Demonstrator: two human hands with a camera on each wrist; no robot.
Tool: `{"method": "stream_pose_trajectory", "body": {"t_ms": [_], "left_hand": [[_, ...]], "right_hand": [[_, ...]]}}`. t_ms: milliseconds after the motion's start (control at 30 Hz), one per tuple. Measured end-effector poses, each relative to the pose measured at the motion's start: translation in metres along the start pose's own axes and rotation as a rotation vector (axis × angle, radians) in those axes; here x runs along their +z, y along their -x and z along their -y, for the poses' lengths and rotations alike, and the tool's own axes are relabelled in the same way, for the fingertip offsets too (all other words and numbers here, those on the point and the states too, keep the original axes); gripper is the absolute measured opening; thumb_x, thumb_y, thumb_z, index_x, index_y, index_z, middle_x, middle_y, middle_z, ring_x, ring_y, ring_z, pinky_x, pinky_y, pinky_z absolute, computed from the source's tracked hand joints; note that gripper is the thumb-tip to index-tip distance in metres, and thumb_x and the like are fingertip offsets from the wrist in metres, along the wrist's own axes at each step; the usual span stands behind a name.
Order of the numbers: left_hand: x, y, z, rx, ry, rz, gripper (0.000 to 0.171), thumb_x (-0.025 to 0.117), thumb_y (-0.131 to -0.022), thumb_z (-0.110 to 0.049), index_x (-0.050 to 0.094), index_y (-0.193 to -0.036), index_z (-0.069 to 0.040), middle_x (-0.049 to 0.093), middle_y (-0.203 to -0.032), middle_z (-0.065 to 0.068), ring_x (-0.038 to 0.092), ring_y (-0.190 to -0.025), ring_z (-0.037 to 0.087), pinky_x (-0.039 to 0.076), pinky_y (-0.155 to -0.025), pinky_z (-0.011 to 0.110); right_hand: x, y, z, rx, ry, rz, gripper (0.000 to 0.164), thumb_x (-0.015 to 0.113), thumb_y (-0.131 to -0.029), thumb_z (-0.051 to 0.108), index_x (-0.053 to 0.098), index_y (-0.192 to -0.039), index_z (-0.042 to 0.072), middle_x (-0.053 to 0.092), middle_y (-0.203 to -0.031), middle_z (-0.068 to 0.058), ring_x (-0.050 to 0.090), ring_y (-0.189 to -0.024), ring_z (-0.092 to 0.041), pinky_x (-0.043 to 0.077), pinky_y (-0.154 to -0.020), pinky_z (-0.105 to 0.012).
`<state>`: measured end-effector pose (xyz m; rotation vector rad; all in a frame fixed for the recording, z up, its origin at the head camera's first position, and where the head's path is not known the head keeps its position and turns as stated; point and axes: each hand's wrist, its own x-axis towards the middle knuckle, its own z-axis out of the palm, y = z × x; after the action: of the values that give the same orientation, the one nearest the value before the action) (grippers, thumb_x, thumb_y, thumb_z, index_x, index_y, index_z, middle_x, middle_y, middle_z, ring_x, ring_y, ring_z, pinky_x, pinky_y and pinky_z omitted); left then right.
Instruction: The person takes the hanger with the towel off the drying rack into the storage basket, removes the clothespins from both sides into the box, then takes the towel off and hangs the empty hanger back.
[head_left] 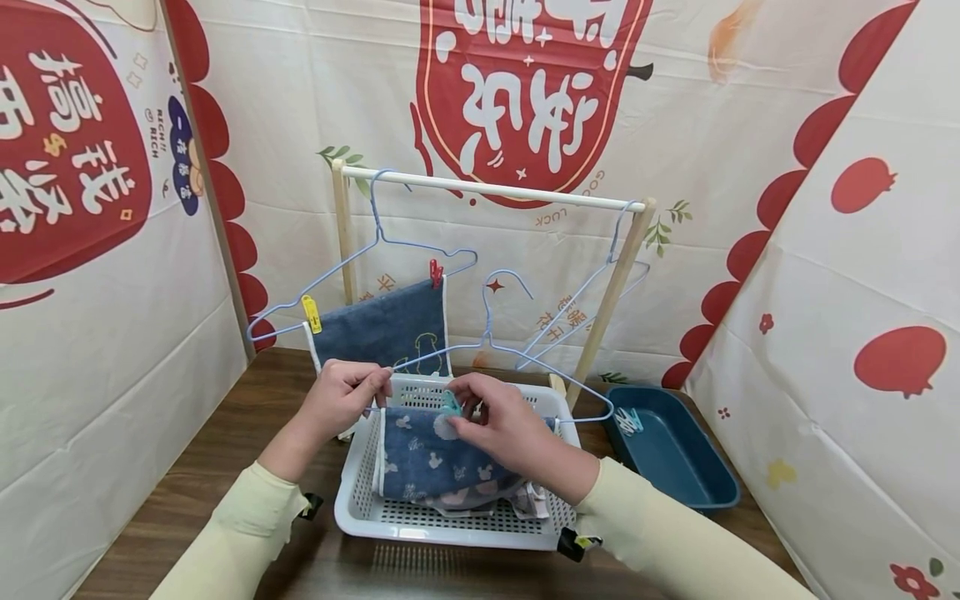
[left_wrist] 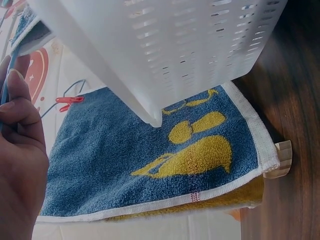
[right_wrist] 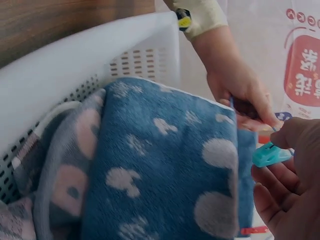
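Observation:
My left hand (head_left: pixel 341 400) grips a blue hanger (head_left: pixel 442 357) near its left corner, holding it over the white basket. A blue towel with pale mouse-head patterns (head_left: pixel 420 454) is draped over the hanger's lower bar. In the right wrist view, the same patterned towel (right_wrist: pixel 165 150) hangs folded beside the basket wall. A teal clothespin (right_wrist: pixel 270 155) is pinched between thumb and fingers of my right hand (head_left: pixel 506 421), right at the towel's top edge. The left wrist view shows the left hand (left_wrist: pixel 22 120) with its fingers curled round the hanger wire.
More cloths lie in the white basket (head_left: pixel 450 531). Behind it stands a rack with a white rail (head_left: pixel 487 187). A dark blue towel (head_left: pixel 375 333) hangs there by a yellow clip (head_left: pixel 311 314) and red clip (head_left: pixel 436 273). Another hanger (head_left: pixel 577 296) hangs right. A blue tray (head_left: pixel 682 454) holds white clothespins (head_left: pixel 628 421).

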<state>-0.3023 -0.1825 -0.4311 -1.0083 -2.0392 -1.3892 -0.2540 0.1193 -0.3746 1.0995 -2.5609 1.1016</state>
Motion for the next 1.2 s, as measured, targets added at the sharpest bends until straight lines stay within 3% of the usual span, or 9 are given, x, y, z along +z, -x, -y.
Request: {"method": "stream_pose_trajectory", "body": {"t_ms": [300, 567, 900, 1200], "left_hand": [[0.000, -0.001, -0.001, -0.009, -0.004, 0.001, 0.037, 0.065, -0.107, 0.007, 0.076, -0.083, -0.019, 0.070, -0.068, -0.002, 0.052, -0.050, 0.009, 0.050, -0.046, 0.025], [-0.001, 0.000, -0.002, -0.008, 0.000, -0.003, 0.038, 0.065, -0.107, 0.006, 0.076, -0.082, -0.020, 0.071, -0.068, -0.003, 0.053, -0.050, 0.009, 0.049, -0.045, 0.025], [-0.001, 0.000, -0.001, -0.010, 0.004, -0.006, 0.038, 0.065, -0.107, 0.007, 0.076, -0.082, -0.020, 0.071, -0.069, -0.003, 0.051, -0.049, 0.009, 0.047, -0.044, 0.025], [-0.001, 0.001, 0.000, 0.002, 0.000, -0.011, 0.037, 0.066, -0.105, 0.010, 0.076, -0.083, -0.017, 0.071, -0.069, 0.000, 0.052, -0.049, 0.009, 0.048, -0.045, 0.025]], "right_hand": [[-0.019, 0.008, -0.004, 0.006, 0.066, -0.005, 0.038, 0.082, -0.100, 0.006, 0.071, -0.137, 0.009, 0.069, -0.111, 0.004, 0.066, -0.095, -0.018, 0.058, -0.074, -0.030], [-0.035, 0.015, -0.008, 0.005, 0.093, 0.001, 0.028, 0.084, -0.100, 0.009, 0.074, -0.126, 0.015, 0.069, -0.107, 0.008, 0.065, -0.092, -0.013, 0.058, -0.073, -0.030], [-0.071, 0.030, -0.009, 0.038, 0.126, 0.062, 0.023, 0.085, -0.100, 0.013, 0.077, -0.121, 0.016, 0.071, -0.101, 0.009, 0.064, -0.084, -0.010, 0.057, -0.068, -0.028], [-0.113, 0.043, -0.028, 0.048, 0.025, 0.047, 0.020, 0.084, -0.100, 0.012, 0.079, -0.120, 0.014, 0.072, -0.097, 0.006, 0.066, -0.083, -0.017, 0.058, -0.069, -0.029]]}}
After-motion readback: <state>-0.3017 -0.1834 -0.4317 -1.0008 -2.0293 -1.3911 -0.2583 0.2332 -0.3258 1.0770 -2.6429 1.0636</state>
